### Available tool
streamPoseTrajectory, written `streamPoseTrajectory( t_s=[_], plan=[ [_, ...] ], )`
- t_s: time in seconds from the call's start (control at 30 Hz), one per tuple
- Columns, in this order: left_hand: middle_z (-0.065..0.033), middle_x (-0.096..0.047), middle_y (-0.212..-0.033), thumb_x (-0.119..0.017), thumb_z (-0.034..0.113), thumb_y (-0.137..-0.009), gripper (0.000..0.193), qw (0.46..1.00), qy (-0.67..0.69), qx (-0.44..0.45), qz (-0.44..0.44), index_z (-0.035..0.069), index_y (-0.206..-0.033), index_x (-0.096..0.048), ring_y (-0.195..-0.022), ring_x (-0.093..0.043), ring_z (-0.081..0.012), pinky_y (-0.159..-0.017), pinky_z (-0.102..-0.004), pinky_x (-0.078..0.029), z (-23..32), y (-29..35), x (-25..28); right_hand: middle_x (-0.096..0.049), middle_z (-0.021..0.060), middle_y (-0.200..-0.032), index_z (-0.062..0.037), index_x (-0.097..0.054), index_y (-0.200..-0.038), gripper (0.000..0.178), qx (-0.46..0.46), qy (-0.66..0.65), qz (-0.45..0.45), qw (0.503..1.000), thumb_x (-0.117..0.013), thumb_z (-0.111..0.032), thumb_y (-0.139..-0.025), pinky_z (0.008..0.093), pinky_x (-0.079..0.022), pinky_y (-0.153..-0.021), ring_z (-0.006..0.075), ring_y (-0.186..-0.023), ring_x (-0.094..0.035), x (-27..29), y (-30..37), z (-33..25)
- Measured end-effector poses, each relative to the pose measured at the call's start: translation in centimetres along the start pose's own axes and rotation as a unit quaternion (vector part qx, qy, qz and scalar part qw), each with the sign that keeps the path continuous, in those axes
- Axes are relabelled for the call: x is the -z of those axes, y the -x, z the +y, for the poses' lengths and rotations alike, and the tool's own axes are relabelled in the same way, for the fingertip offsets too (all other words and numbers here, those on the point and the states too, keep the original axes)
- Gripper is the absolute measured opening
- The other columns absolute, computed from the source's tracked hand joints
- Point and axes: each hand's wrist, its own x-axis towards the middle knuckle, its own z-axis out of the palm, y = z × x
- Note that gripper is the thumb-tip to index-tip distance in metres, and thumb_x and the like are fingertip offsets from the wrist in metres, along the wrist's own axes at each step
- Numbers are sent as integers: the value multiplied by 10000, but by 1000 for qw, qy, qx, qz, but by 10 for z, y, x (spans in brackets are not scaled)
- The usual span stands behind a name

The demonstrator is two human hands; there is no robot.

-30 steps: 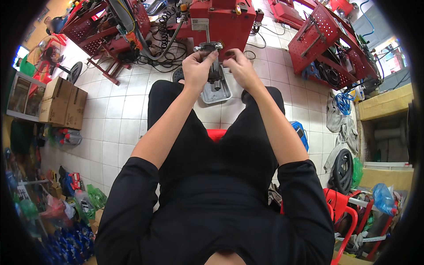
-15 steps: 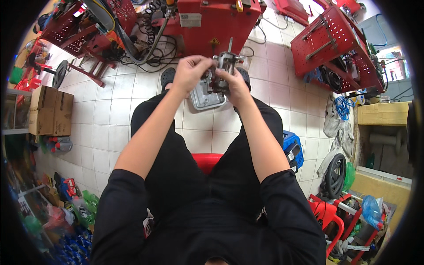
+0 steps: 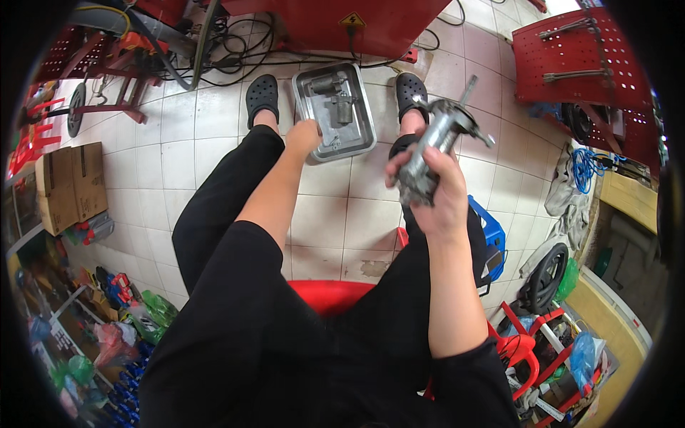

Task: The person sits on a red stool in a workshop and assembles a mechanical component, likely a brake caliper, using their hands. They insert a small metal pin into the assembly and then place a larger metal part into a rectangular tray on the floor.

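Observation:
My right hand (image 3: 444, 187) is wrapped round a grey metal cylindrical part (image 3: 437, 137), slightly blurred, with a thin rod and side studs at its upper end. It is held tilted above my right knee. A shallow metal tray (image 3: 364, 114) lies on the floor between my feet. Inside it are more grey metal parts (image 3: 344, 110) and a few small pieces (image 3: 336, 143). My left hand (image 3: 305, 137) is at the tray's near left edge, fingers curled inward; what they hold, if anything, is hidden.
A red machine (image 3: 314, 28) stands ahead, with black cables (image 3: 239, 60) along its base. Red perforated stands flank it. Cardboard boxes (image 3: 71, 185) are at the left, a blue case (image 3: 492, 232) beside my right leg. My dark clogs (image 3: 262, 98) flank the tray.
My left hand has left the metal part and moved to the tray's edge. My right hand has brought the part right and nearer to me. The view has shifted, showing the whole tray.

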Motion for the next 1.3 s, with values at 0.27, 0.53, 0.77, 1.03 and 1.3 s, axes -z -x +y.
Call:
streamPoseTrajectory(
  t_s=[0.27, 0.53, 0.77, 1.03, 1.3],
  plan=[
    [-117, -633, -936, -562, 100, -793, 200, 979, -116, -169, -11, 166, -933, -689, -929, -612, -280, -843, -396, -458, 1, -53, -76, -602, 182, -803, 13, -413, -1161, 506, -9, -150, -25, 988, -645, -133, -736, 434, -531, -664, 324, -735, -636, 5, -7, -10],
    [-138, -551, -1048, -515, 81, -810, 176, 947, -149, -269, -95, 140, -901, -654, -941, -589, -325, -850, -431, -449, -3, -87, -101, -601, 176, -741, 62, -411, -1121, 543, -51, -93, 17, 994, -690, -12, -661, 438, -534, -707, 310, -750, -639, 3, -16, -12],
    [-147, -573, -1000, -518, 89, -808, 120, 938, -160, -270, -148, 96, -826, -636, -922, -598, -343, -807, -435, -480, -13, -100, -105, -586, 161, -816, 56, -419, -1114, 547, -46, -91, 25, 995, -707, -13, -653, 451, -540, -707, 283, -744, -629, 4, -14, -7],
    [-142, -583, -1001, -590, 61, -760, 153, 959, -54, -229, -159, 64, -910, -620, -953, -585, -329, -817, -416, -488, -10, -96, -102, -543, 141, -887, 59, -421, -1103, 536, -51, -77, 31, 995, -709, -13, -656, 454, -542, -705, 280, -744, -628, 3, -12, -7],
    [-154, -589, -1001, -570, 64, -773, 142, 957, -119, -213, -158, 53, -903, -626, -962, -583, -345, -818, -421, -487, 1, -94, -109, -536, 135, -907, 67, -427, -1101, 541, -57, -64, 32, 996, -703, 7, -639, 444, -544, -700, 290, -749, -632, 4, -12, -7]
  ],
)
